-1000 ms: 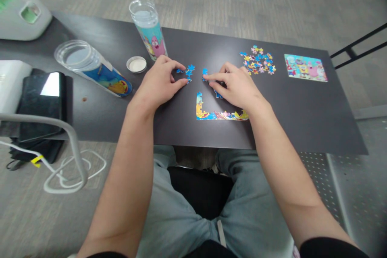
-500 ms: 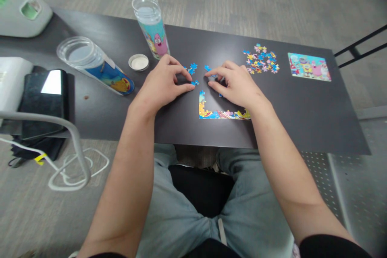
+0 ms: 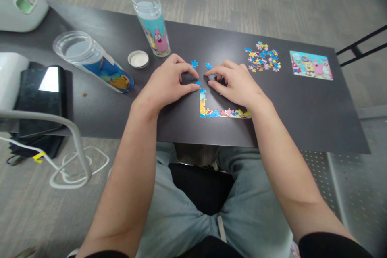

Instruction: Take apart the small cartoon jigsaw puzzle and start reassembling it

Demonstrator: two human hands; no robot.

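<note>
My left hand (image 3: 173,78) rests low over the dark table, its thumb and index finger at the sides of a blue puzzle piece (image 3: 198,83). This piece lies just above the upper left end of an L-shaped strip of joined puzzle pieces (image 3: 202,105). My right hand (image 3: 232,78) is to the right, fingers bent and thumb apart from the index finger, with no piece visible between them. Close above its index fingertip lies a blue piece (image 3: 208,65). Another blue piece (image 3: 194,63) lies beyond my left fingers. My right hand and forearm cover part of the area inside the strip and its right end.
A heap of loose puzzle pieces (image 3: 263,57) and a picture card (image 3: 311,65) lie right. Left are a standing clear tube (image 3: 151,22), a tilted tube (image 3: 96,64), a round lid (image 3: 138,59) and a black device (image 3: 40,100). A pale cable arm (image 3: 72,129) crosses the left edge.
My left hand has moved slightly right, bringing the blue piece closer to the top of the L-shaped strip. My right hand has stayed almost in place. The view has shifted a little.
</note>
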